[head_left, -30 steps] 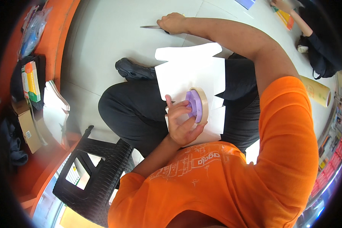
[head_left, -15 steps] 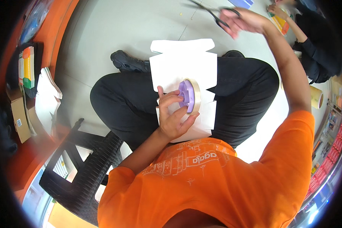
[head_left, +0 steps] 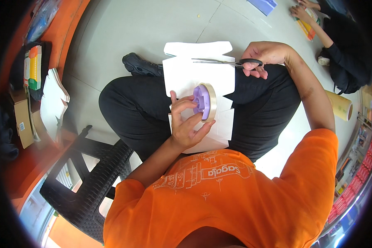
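Observation:
My left hand [head_left: 186,126] is closed on a roll of clear tape [head_left: 212,103] with a purple core, its fingers reaching into the core. The roll is held above a flattened white carton [head_left: 198,78] that lies across my lap, flaps and notches along its sides. In my right hand [head_left: 262,58] is a pair of scissors [head_left: 219,62] with black handles; my fingers are at the handle loops. The blades point left over the far part of the carton and look nearly closed.
To the left, an orange shelf [head_left: 64,53] holds a stack of white cut card [head_left: 53,107] and a cardboard box [head_left: 24,120]. A black plastic stool [head_left: 99,177] stands beside me. Another roll of tape [head_left: 339,105] is at right. A co-worker's hands [head_left: 301,12] rest on a colourful packet at the upper right.
My right hand has come down and nearer with the scissors, which now lie level over the carton's far part. My left hand and the tape roll have hardly moved.

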Available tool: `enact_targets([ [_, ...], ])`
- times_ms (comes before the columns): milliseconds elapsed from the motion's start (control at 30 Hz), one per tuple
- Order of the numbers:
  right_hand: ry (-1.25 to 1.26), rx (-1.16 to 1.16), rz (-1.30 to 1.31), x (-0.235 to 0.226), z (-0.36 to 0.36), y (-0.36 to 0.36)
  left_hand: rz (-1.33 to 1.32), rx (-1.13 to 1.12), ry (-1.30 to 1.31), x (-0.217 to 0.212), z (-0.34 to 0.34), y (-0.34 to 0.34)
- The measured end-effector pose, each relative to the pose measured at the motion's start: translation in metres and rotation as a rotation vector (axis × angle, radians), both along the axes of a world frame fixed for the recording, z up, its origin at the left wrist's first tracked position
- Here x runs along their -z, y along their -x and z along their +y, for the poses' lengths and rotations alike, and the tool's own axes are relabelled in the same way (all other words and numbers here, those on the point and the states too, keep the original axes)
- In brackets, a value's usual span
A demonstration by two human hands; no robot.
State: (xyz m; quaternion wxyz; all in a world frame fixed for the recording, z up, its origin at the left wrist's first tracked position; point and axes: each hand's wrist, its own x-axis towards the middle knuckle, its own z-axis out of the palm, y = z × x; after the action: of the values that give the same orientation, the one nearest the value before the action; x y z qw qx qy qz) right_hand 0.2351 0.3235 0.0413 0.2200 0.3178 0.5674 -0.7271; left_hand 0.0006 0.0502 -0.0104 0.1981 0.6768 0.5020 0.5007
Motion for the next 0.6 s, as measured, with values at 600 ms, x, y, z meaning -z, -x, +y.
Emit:
enact_targets([
  [600,-1.053,-0.121,-0.517,0.103,0.08,-0.003,0.085,-0.009,-0.131,-0.006,-0.007,0.002],
])
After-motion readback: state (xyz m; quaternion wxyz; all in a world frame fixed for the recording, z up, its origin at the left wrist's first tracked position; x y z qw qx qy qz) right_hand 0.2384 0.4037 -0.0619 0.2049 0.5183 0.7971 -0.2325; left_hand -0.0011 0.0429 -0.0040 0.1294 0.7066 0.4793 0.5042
